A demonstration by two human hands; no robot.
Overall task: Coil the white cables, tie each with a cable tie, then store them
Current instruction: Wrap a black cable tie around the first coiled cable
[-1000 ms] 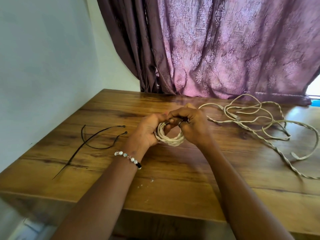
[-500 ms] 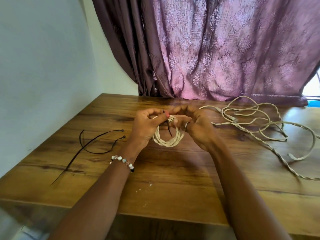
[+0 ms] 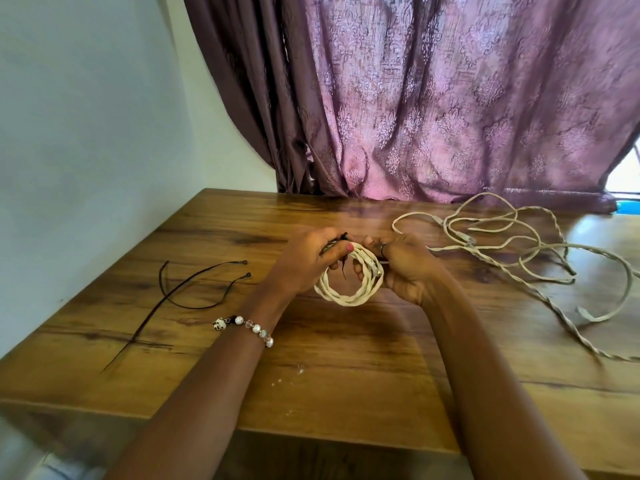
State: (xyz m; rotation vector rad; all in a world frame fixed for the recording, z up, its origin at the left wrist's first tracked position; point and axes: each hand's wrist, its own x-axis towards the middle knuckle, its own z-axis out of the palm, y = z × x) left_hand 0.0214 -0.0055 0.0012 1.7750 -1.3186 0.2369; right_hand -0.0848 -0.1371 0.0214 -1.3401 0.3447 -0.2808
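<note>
Head view: both hands, left point(image 3: 304, 261) and right point(image 3: 403, 263), grip one coil point(image 3: 346, 289), tie point(image 3: 341, 252) being fitted; loose cables point(image 3: 519, 251) right of frame uncoiled, nothing stored.

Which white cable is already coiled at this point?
The coiled cable held between the left hand and right hand; the loose cables sprawl tangled on the table's right.

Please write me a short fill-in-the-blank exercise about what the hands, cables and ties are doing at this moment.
1. Both hands hold the coiled white cable above the ____ table.
2. The left hand pinches a ____ cable tie at the coil.
3. The loose white cables lie to the ____ of the right hand.
4. The spare cable ties number ____.

Missing words: wooden; black; right; two
</note>
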